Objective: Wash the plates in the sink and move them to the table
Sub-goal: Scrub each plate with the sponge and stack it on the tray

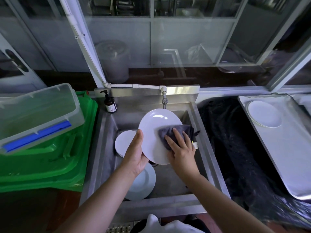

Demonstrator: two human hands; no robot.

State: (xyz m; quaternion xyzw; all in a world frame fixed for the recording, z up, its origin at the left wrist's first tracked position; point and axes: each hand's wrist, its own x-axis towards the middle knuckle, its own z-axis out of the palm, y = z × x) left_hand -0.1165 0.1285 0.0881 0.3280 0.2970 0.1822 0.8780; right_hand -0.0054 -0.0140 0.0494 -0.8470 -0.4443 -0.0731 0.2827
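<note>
Left hand (136,153) grips a white plate (156,132) by its lower-left rim, thumb on the face, fingers curled behind; the plate is tilted up over the steel sink (198,125), just below the faucet (164,101). Right hand (180,148) lies flat on a grey cloth (176,130), fingers spread and straight, pressing the cloth against the right side of the plate's face. The cloth drapes over the plate's right edge; a small white tag hangs from it beside the wrist.

In the basin: a stack of white plates (124,143) at the left wall, partly behind the left hand, and another white plate (144,184) at the near-left corner, under the left forearm.

Brown pump bottle (110,103) stands on the sink's back-left corner. White pipe (134,85) runs along the backsplash to the faucet.

Left of the sink: green plastic bin (50,157) with a clear lidded container (38,111) resting on top, tilted, blue latch facing the camera.

Right of the sink: a dark table (235,148) carrying a metal tray (286,157); one clean white plate (264,113) lies flat at the tray's far end.
</note>
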